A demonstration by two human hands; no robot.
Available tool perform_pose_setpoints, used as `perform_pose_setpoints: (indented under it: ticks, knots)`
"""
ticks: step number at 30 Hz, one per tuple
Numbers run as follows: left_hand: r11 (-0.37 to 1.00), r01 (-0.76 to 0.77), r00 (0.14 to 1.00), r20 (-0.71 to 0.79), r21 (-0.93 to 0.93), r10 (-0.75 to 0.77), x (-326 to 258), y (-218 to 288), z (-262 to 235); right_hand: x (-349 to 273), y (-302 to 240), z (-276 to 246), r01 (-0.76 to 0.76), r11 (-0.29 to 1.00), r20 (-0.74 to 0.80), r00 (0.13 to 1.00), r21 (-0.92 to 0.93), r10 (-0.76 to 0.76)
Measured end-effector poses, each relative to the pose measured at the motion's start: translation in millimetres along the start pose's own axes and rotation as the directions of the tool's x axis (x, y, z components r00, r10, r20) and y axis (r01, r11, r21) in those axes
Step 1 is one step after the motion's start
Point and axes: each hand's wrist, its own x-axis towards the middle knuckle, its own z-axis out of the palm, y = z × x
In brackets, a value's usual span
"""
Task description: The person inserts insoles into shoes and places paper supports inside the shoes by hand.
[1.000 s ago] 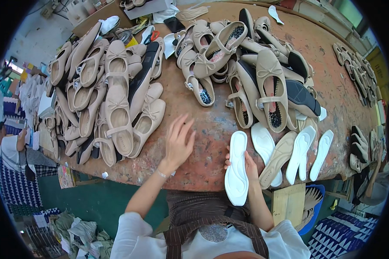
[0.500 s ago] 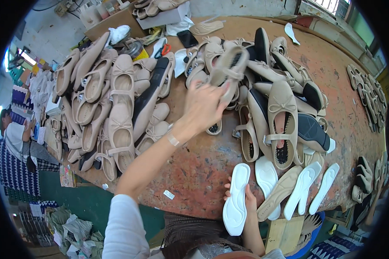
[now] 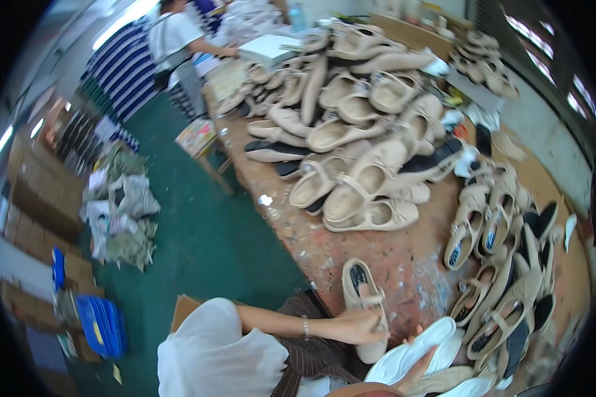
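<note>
My left hand grips a beige strapped shoe by its side, the shoe lying sole-down on the worn reddish table near its front edge. Just right of it, my right hand holds a white insole from below, its fingers partly hidden under it. More white insoles lie beside it at the table's edge. A big heap of beige shoes fills the far part of the table, and another row of shoes runs along the right.
Another person in a white top stands at the table's far left end. A green floor lies to the left with a pile of crumpled scraps, cardboard boxes and blue items.
My left hand reached into the heap, took a beige strapped shoe and brought it back to the front edge beside the insole. The view has swung to the left.
</note>
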Motion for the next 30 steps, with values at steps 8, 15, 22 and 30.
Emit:
perform_pose_setpoints:
  ticks: [8, 15, 22, 30]
  knots:
    - [0.911, -0.098, 0.910, 0.335, -0.401, 0.245, 19.2, 24.7, 8.6, -54.0, -43.7, 123.8, 0.371, 0.250, 0.291, 0.907, -0.895, -0.305]
    - [0.583, 0.093, 0.991, 0.132, -0.807, 0.026, 1.9, 6.7, -18.7, -37.3, -2.3, 157.4, 0.560, -0.411, 0.679, 0.694, -0.719, -0.242]
    - [0.705, 0.103, 0.992, 0.123, -0.702, -0.023, -32.2, -22.6, -29.2, -39.5, 22.8, 162.9, 0.611, -0.354, 0.694, 0.696, -0.708, -0.186]
    - [0.678, 0.171, 0.961, 0.272, -0.715, 0.044, -46.2, -28.8, -44.0, -56.9, 43.4, 152.8, 0.429, -0.284, 0.499, 0.828, -0.857, -0.257]
